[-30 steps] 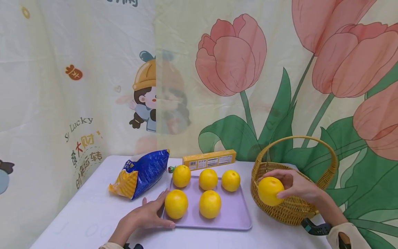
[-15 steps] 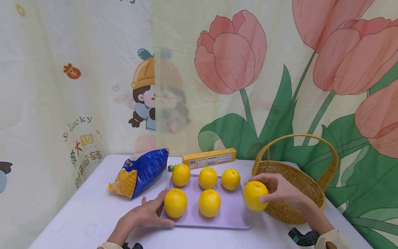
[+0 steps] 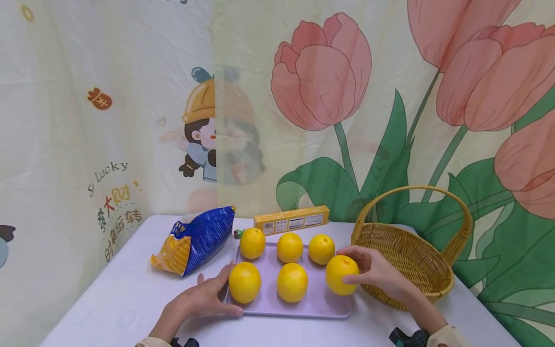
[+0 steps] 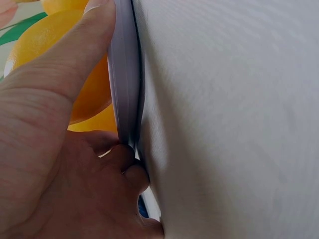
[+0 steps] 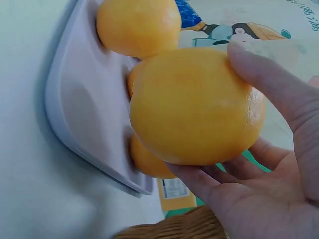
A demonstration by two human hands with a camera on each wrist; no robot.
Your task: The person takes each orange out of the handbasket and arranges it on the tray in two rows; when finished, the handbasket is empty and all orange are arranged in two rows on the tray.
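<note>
My right hand (image 3: 375,272) holds an orange (image 3: 342,275) between thumb and fingers over the front right part of the lilac tray (image 3: 318,308). A gap shows between this orange and the tray in the right wrist view. Several other oranges sit on the tray: a back row, plus a front left orange (image 3: 244,283) and a front middle orange (image 3: 292,283). At the tray's left front corner, my left hand (image 3: 204,300) grips the edge. The left wrist view has its thumb (image 4: 75,55) along the rim and the other fingers curled against the side.
Right of the tray stands a wicker basket (image 3: 401,241) with a tall handle. A blue and yellow snack bag (image 3: 199,241) lies at the left. Behind the tray are a yellow box (image 3: 292,220) and a small green wrapped item (image 3: 238,233).
My right hand has carried the orange leftward from over the basket to over the tray's right side. My left hand stays at the tray's corner.
</note>
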